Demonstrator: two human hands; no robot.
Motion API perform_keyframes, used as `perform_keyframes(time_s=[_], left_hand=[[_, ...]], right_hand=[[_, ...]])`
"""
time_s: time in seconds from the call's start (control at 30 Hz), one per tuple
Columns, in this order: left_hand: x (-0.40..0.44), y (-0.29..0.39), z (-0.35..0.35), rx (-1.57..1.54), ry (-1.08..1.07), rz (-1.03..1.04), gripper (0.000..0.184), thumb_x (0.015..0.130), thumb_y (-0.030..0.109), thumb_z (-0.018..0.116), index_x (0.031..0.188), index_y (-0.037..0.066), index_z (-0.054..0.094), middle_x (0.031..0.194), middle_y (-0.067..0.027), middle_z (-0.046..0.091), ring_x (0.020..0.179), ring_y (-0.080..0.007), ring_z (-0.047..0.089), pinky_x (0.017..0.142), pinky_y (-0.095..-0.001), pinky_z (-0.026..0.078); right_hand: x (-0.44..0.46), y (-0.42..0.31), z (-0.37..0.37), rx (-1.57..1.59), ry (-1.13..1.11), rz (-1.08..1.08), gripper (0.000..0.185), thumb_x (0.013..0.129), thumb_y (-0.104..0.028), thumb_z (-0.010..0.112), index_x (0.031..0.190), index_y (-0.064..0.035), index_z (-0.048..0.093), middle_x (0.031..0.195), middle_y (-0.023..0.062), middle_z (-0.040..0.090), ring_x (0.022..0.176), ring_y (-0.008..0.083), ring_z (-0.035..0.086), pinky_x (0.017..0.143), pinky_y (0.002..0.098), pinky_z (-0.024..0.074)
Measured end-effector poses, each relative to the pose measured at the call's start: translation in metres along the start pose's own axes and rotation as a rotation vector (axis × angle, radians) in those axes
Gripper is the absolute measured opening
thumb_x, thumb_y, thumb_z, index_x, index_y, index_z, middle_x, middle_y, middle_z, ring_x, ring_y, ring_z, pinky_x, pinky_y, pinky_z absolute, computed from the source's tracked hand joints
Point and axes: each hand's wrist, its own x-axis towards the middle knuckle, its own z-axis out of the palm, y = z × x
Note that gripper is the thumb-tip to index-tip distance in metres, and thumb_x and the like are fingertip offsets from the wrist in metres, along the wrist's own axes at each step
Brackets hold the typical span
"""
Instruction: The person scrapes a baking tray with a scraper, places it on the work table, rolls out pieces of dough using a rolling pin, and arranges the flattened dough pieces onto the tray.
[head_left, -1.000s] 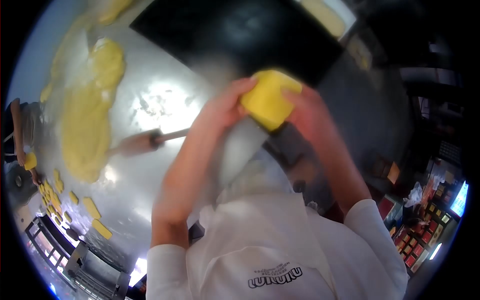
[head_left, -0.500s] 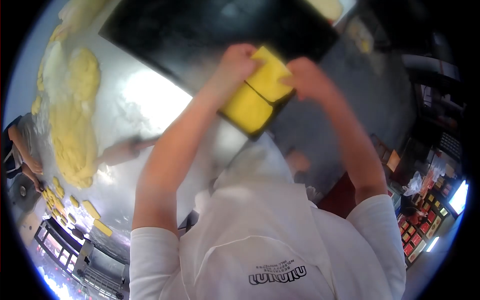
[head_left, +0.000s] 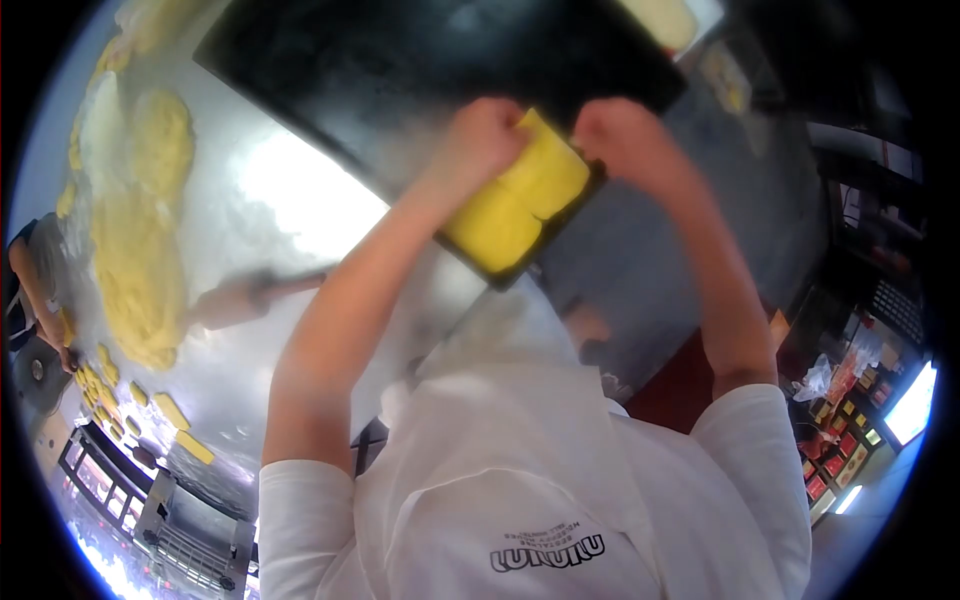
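A dark tray (head_left: 497,281) reaches toward me, and two yellow dough pieces lie side by side on its near corner. The farther yellow dough piece (head_left: 550,175) lies between my hands. My left hand (head_left: 490,138), fingers curled, is at its left edge near the far corner; what the fingertips hold is hidden. My right hand (head_left: 620,135) is curled beside the upper right edge of the same piece, with its fingertips blurred. The nearer dough piece (head_left: 493,228) lies flat, touched by neither hand.
A long mass of yellow dough (head_left: 140,260) lies on the metal table at left, beside a rolling pin (head_left: 235,302). Small dough pieces (head_left: 100,390) are at lower left, near another person's arm (head_left: 35,300). A white tray (head_left: 700,20) is at top right.
The yellow piece held up between my hands earlier now lies on the dark tray beside the other. My right hand has shifted slightly up, off its right edge.
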Motion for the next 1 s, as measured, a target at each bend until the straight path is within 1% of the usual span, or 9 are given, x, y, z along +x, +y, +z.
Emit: perform_keyframes(time_s=[0.1, 0.2, 0.3, 0.4, 0.57, 0.7, 0.8, 0.9, 1.0], left_hand=[[-0.006, 0.004, -0.003, 0.11, 0.046, 0.061, 0.03, 0.086, 0.022, 0.073, 0.105, 0.0, 0.073, 0.093, -0.018, 0.074, 0.084, -0.0297, 0.072, 0.079, -0.0374, 0.055], [-0.011, 0.008, -0.003, 0.167, 0.078, 0.077, 0.029, 0.085, 0.021, 0.073, 0.105, 0.001, 0.073, 0.094, -0.02, 0.073, 0.086, -0.0336, 0.071, 0.08, -0.0394, 0.055], [-0.014, 0.009, -0.004, 0.189, 0.087, 0.088, 0.029, 0.084, 0.02, 0.072, 0.106, 0.001, 0.073, 0.096, -0.0205, 0.073, 0.089, -0.0351, 0.071, 0.081, -0.0407, 0.054], [-0.016, 0.016, -0.007, 0.165, 0.056, 0.025, 0.029, 0.084, 0.02, 0.072, 0.106, 0.001, 0.073, 0.098, -0.0208, 0.073, 0.091, -0.036, 0.07, 0.081, -0.0416, 0.054], [-0.016, 0.023, 0.009, 0.217, 0.095, -0.011, 0.03, 0.084, 0.021, 0.073, 0.107, 0.001, 0.072, 0.1, -0.0209, 0.073, 0.093, -0.0369, 0.07, 0.082, -0.0421, 0.054], [-0.039, 0.037, -0.003, -0.093, 0.038, -0.045, 0.026, 0.087, 0.019, 0.075, 0.102, -0.001, 0.069, 0.086, -0.0183, 0.069, 0.079, -0.0278, 0.069, 0.074, -0.036, 0.053], [-0.08, 0.06, -0.029, -0.141, 0.135, 0.043, 0.023, 0.089, 0.016, 0.074, 0.1, -0.002, 0.067, 0.081, -0.0154, 0.066, 0.072, -0.0222, 0.063, 0.071, -0.0332, 0.051], [-0.155, 0.075, -0.078, -0.091, 0.322, 0.153, 0.02, 0.089, 0.011, 0.076, 0.101, -0.003, 0.067, 0.085, -0.0097, 0.065, 0.074, -0.0169, 0.058, 0.07, -0.0309, 0.049], [-0.221, 0.068, -0.115, -0.217, 0.417, 0.037, 0.018, 0.089, 0.007, 0.076, 0.102, -0.002, 0.068, 0.088, -0.0048, 0.064, 0.079, -0.0114, 0.057, 0.073, -0.0278, 0.047]], right_hand=[[0.01, -0.004, -0.005, 0.417, -0.378, -0.086, 0.016, 0.088, -0.015, 0.067, 0.086, 0.0005, 0.068, 0.075, 0.0084, 0.068, 0.067, 0.0162, 0.067, 0.065, 0.03, 0.0543], [0.023, 0.015, 0.021, 0.411, -0.464, -0.116, 0.014, 0.089, -0.014, 0.068, 0.088, 0.0001, 0.067, 0.075, 0.0048, 0.068, 0.067, 0.0127, 0.065, 0.064, 0.0273, 0.0533], [0.026, 0.02, 0.028, 0.54, -0.657, 0.1, 0.015, 0.089, -0.015, 0.069, 0.091, -0.0006, 0.067, 0.075, 0.0048, 0.068, 0.068, 0.0124, 0.065, 0.064, 0.0265, 0.0531], [0.021, 0.013, 0.016, 0.526, -0.64, 0.028, 0.016, 0.092, -0.018, 0.068, 0.096, -0.0022, 0.068, 0.077, 0.0048, 0.069, 0.069, 0.012, 0.066, 0.064, 0.0256, 0.0531], [0.014, 0.006, -0.015, 0.599, -0.317, 0.145, 0.021, 0.097, -0.022, 0.064, 0.106, -0.0037, 0.069, 0.086, 0.0065, 0.072, 0.074, 0.0127, 0.068, 0.067, 0.0252, 0.0533], [0.011, 0.022, -0.003, 0.659, -0.046, 0.066, 0.023, 0.098, -0.021, 0.063, 0.113, -0.0048, 0.068, 0.093, 0.0066, 0.073, 0.08, 0.0127, 0.069, 0.071, 0.024, 0.0521], [0.004, -0.004, -0.006, 0.785, -0.001, 0.116, 0.022, 0.099, -0.019, 0.062, 0.115, -0.0051, 0.068, 0.094, 0.006, 0.073, 0.081, 0.012, 0.068, 0.074, 0.0237, 0.0511], [-0.001, -0.046, 0.005, 0.832, 0.065, 0.0, 0.021, 0.1, -0.017, 0.061, 0.115, -0.0047, 0.068, 0.093, 0.0061, 0.072, 0.082, 0.0119, 0.067, 0.075, 0.0248, 0.0509], [0.0, -0.094, 0.029, 0.886, -0.037, -0.061, 0.02, 0.1, -0.015, 0.061, 0.115, -0.0041, 0.067, 0.094, 0.0066, 0.072, 0.084, 0.0109, 0.066, 0.074, 0.0249, 0.0508]])
